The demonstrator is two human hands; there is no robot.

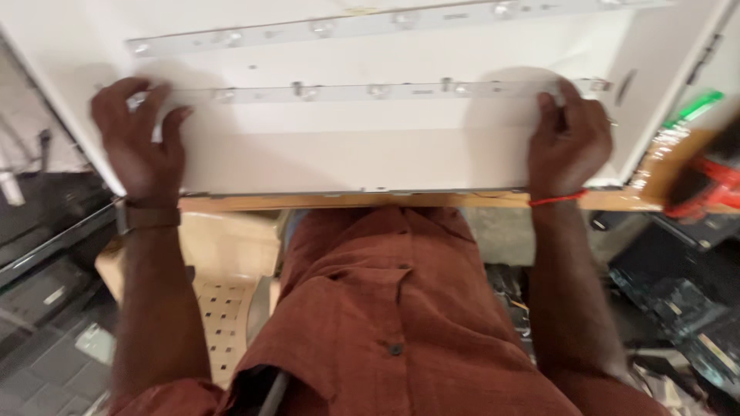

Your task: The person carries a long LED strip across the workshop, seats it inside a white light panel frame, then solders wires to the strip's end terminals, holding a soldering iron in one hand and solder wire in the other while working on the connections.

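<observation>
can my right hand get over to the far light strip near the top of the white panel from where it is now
Probably yes: the right hand rests on the near strip, and only bare white panel lies between it and the far strip.

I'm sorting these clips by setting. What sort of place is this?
Probably an electronics repair workshop: both hands rest on a white backlight panel crossed by LED strips on a wooden bench, with dark flat screens stacked at the side.

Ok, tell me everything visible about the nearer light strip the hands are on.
The nearer light strip is a long, thin, whitish bar with small round lenses spaced along it, looking like plastic-capped lights on a slim board. It lies flat, left to right, across the white panel, parallel to a second strip farther back. The left hand covers its left end, the right hand its right end.
</observation>
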